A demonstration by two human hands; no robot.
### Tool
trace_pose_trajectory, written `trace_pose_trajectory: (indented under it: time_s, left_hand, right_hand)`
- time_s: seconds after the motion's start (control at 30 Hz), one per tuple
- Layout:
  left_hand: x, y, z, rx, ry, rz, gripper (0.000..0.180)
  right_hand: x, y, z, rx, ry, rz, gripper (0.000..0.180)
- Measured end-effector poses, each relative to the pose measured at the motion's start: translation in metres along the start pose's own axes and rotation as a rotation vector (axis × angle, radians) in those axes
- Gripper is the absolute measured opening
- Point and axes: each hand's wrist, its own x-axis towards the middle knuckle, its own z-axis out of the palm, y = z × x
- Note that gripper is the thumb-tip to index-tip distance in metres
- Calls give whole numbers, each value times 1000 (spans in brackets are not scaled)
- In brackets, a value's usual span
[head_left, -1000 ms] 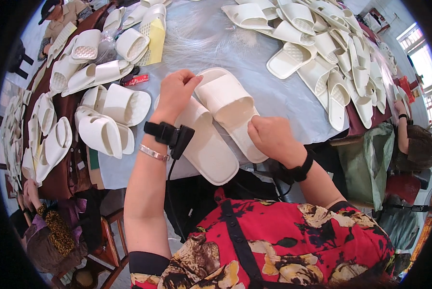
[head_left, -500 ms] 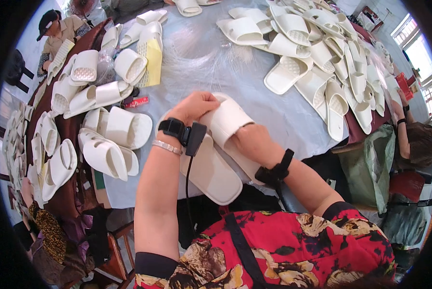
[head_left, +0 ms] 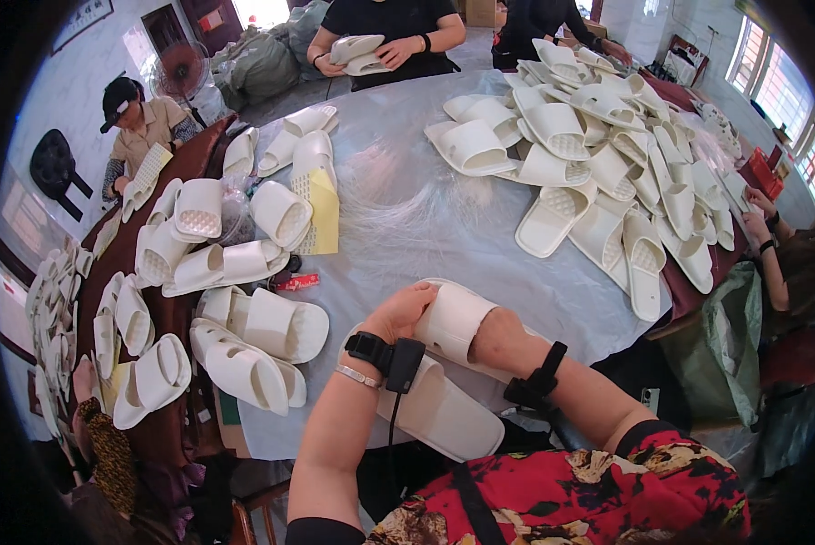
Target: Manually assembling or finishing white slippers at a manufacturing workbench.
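A white slipper (head_left: 455,315) lies in front of me at the table's near edge. My left hand (head_left: 405,312) is closed on the left side of its strap, thumb and fingers pressed together. My right hand (head_left: 501,339) reaches in under the strap from the heel side, so its fingers are hidden. Another white slipper (head_left: 453,418) lies partly under my left wrist, its sole jutting past the table edge toward me; its front is hidden by my forearm and wrist device.
White slippers (head_left: 553,213) are heaped at the right, with several pairs (head_left: 285,322) at the left. A yellow sheet (head_left: 321,213) and red tag (head_left: 296,282) lie by the left pairs. Across the table a person (head_left: 389,41) holds slippers; other people work at both sides.
The view has tilted up, so the far side of the table and a person there now show. My hands stay on the same slipper, the right still under its strap.
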Motion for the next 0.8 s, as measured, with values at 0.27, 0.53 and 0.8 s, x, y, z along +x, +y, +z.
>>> trace_pose_trajectory:
  time_s: [0.27,0.53,0.8]
  left_hand:
    - [2,1,-4,-96,-54,16,29]
    - [-2,-8,0,-70,71,50,29]
    - [-13,-12,-3,174,350,240,24]
  right_hand:
    - [13,-10,-16,126,-27,-113,50]
    - [5,5,7,92,70,-168,51]
    - [-20,31,26,20,126,-177,39]
